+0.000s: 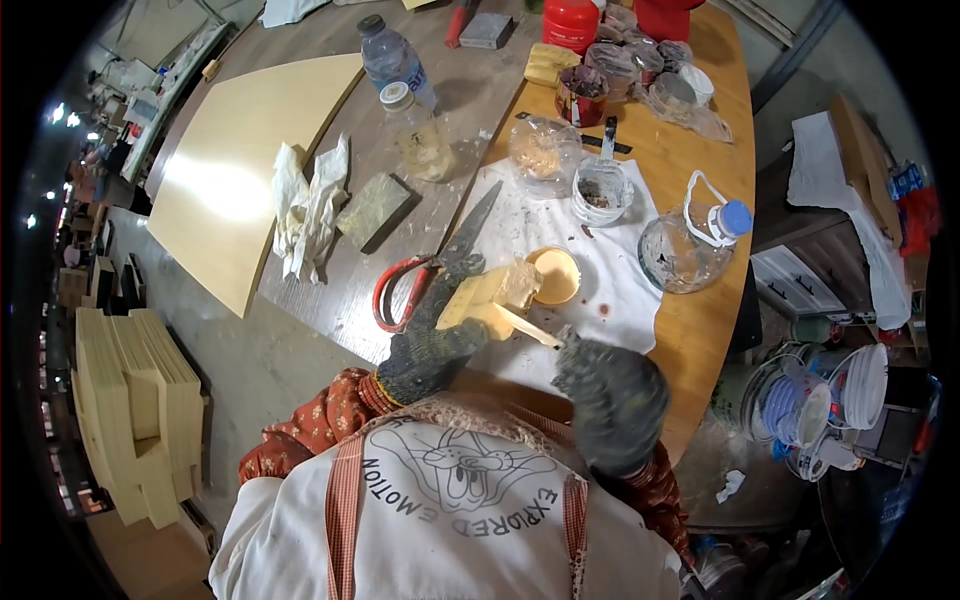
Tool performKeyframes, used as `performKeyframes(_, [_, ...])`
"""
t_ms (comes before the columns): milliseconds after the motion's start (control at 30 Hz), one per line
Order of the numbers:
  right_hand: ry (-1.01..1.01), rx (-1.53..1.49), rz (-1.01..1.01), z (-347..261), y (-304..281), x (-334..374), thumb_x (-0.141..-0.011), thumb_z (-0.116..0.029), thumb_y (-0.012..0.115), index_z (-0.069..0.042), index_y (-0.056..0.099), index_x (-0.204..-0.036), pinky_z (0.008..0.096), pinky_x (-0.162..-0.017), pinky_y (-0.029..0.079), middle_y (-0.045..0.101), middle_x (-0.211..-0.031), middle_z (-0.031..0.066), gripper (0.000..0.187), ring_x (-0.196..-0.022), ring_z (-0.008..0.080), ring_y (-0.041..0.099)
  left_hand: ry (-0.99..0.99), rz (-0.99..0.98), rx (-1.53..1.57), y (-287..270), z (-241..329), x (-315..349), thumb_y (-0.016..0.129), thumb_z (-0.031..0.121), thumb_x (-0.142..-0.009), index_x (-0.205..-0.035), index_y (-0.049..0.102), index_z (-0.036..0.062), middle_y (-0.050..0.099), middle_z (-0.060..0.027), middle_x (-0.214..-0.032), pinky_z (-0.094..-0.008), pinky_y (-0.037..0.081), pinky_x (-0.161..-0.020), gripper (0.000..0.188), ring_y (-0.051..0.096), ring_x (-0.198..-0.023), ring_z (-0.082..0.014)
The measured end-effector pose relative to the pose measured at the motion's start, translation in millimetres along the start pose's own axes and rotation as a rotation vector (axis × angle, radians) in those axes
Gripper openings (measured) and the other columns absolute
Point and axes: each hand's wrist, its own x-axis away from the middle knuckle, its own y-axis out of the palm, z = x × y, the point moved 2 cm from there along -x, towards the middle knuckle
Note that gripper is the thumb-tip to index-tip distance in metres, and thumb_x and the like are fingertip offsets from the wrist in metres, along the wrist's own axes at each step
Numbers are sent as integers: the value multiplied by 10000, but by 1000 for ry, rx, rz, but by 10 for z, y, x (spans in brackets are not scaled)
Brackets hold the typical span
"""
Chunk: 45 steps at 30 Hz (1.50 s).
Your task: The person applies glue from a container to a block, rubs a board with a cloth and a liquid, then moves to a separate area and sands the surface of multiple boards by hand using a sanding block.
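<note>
My left hand (430,350), in a dark knit glove, is closed around a yellow sponge-like block (480,300). A pale wooden stick (527,327) is pinched in my gloved right hand (612,400), which is slightly blurred. The stick's tip touches or lies just over the block's near right side. Beside the block stands a small round cup (556,277) of tan paste. Scissors (392,312) with red handles lie left of my left hand, their blades pointing away; my fingers partly cover them. A stained white cloth (610,280) is spread beneath the cup.
On the cloth are a white tub (602,192) and a plastic-wrapped container (545,157). A blue-capped jug (690,245) stands right. Farther left are a grey block (375,210), crumpled tissue (310,205), a jar (420,140), a water bottle (393,62) and a cream panel (245,170).
</note>
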Motion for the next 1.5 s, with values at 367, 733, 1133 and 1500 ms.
performKeyframes(367, [1151, -839, 173, 803, 194, 169, -886, -181, 558, -19, 652, -926, 203, -463, 418, 590, -656, 22, 191, -539, 66, 536, -61, -85, 26, -122, -113, -37, 711, 259, -783, -1357, 308, 19, 436, -127, -1318, -343, 354, -1016, 741, 448, -1192, -225])
performKeyframes(733, [826, -413, 103, 719, 146, 242, -786, 11, 618, -6, 633, -959, 264, -570, 493, 622, -826, 97, 174, -660, 148, 604, -32, -30, 20, -29, -14, -47, 686, 173, -810, -1310, 356, -14, 496, -107, -1249, -300, 400, -959, 628, 495, -1119, -182])
performKeyframes(1133, [689, -471, 138, 580, 243, 274, -881, -127, 552, 8, 629, -974, 234, -531, 460, 633, -757, 61, 182, -597, 99, 576, -146, -22, 73, -49, -86, -72, 677, 351, -795, -1351, 318, 17, 413, -128, -1339, -402, 314, -1074, 741, 416, -1233, -270])
performKeyframes(1500, [698, -310, 162, 748, 254, 368, -826, -47, 582, -7, 632, -967, 265, -599, 496, 636, -818, 92, 156, -672, 155, 614, -51, -80, -206, -12, -41, -104, 667, 353, -803, -1342, 331, 12, 410, -142, -1341, -414, 329, -1064, 720, 416, -1233, -277])
